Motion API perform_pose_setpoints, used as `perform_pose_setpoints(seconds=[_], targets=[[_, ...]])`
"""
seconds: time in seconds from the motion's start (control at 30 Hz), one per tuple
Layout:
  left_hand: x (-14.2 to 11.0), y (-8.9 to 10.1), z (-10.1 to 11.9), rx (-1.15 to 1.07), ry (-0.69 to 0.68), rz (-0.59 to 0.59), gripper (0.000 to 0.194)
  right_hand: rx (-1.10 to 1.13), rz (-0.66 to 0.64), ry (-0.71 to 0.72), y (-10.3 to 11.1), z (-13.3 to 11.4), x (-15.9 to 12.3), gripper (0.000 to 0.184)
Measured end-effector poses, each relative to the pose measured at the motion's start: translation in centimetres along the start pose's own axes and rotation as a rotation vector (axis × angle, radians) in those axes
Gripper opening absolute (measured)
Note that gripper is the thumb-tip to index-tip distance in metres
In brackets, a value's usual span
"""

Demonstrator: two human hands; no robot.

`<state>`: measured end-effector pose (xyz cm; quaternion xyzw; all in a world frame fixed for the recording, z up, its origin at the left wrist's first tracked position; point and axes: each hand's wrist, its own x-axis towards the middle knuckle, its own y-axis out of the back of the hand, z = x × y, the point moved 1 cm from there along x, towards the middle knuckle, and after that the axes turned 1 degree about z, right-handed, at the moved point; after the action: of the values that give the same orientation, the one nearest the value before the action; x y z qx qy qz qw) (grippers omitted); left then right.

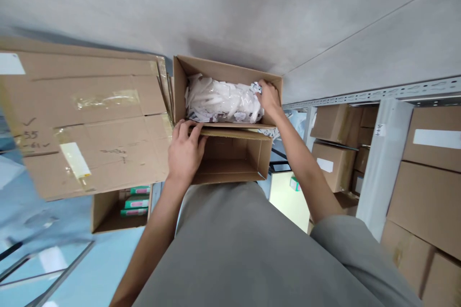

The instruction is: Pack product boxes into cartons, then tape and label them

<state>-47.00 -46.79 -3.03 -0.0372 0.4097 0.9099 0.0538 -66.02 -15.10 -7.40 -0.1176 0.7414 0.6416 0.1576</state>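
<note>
An open cardboard box (230, 71) lies ahead of me, filled with white and clear plastic packets (223, 100), some with dark print. My right hand (269, 97) reaches into its right end, fingers closed on a small printed packet (256, 88). At the near left corner my left hand (185, 151) is hooked over the box's rim, fingers curled round the edge. Closer to my body, touching the first box, stands a second open box (234, 156) with bare cardboard inside. My left thumb reaches toward its rim.
Flattened cardboard sheets (118, 105) with tape and handwriting lean at the left. Below them sits a box holding green packs (139, 204). Shelving (385, 153) with stacked cartons (428, 192) stands at the right. A grey wall (230, 9) runs behind the boxes.
</note>
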Motion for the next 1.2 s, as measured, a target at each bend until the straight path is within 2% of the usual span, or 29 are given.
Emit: perform_pose_setpoints(seconds=[0.13,0.23,0.3,0.4,0.5,0.6,0.7,0.8,0.93,1.0,1.07,1.13,1.2], targets=[[0.2,-0.1,0.0,-0.006,-0.002,-0.002,0.045,0.172,0.196,0.054,4.3,0.4,-6.0,0.054],[0.2,0.0,0.2,0.013,-0.004,-0.004,0.044,0.278,0.338,0.031,7.9,-0.7,-13.0,0.052],[0.1,0.0,0.4,0.019,-0.008,-0.006,0.045,0.323,0.381,0.009,9.2,-1.7,-18.1,0.048],[0.0,0.0,0.5,0.006,-0.01,-0.004,0.045,0.37,0.342,0.062,8.3,-3.3,-24.1,0.047],[0.0,0.0,0.5,-0.006,-0.007,-0.006,0.044,0.308,0.171,0.132,4.5,-4.1,-26.7,0.052],[0.0,0.0,0.5,-0.01,0.002,-0.012,0.043,0.187,0.033,0.181,0.5,-4.5,-26.9,0.053],[0.0,0.1,0.6,-0.016,0.002,-0.018,0.044,0.1,0.019,0.197,-0.9,-5.1,-26.9,0.051],[-0.1,0.0,0.5,-0.012,0.003,-0.02,0.045,0.053,0.062,0.185,0.9,-6.1,-27.3,0.049],[-0.4,-0.1,0.3,-0.013,0.011,-0.026,0.046,0.019,0.005,0.226,5.6,-6.9,-25.8,0.036],[-0.6,-0.1,0.2,-0.011,0.005,-0.033,0.047,-0.002,-0.057,0.266,7.0,-7.5,-22.9,0.031],[-0.7,0.0,0.3,-0.005,0.0,-0.04,0.048,-0.029,-0.097,0.297,6.8,-8.5,-18.5,0.029],[-0.7,0.1,0.4,0.001,0.005,-0.041,0.049,-0.064,-0.138,0.362,4.8,-10.1,-13.2,0.03],[-0.7,0.1,0.6,0.005,0.02,-0.037,0.05,-0.087,-0.239,0.436,1.3,-11.9,-8.2,0.031]])
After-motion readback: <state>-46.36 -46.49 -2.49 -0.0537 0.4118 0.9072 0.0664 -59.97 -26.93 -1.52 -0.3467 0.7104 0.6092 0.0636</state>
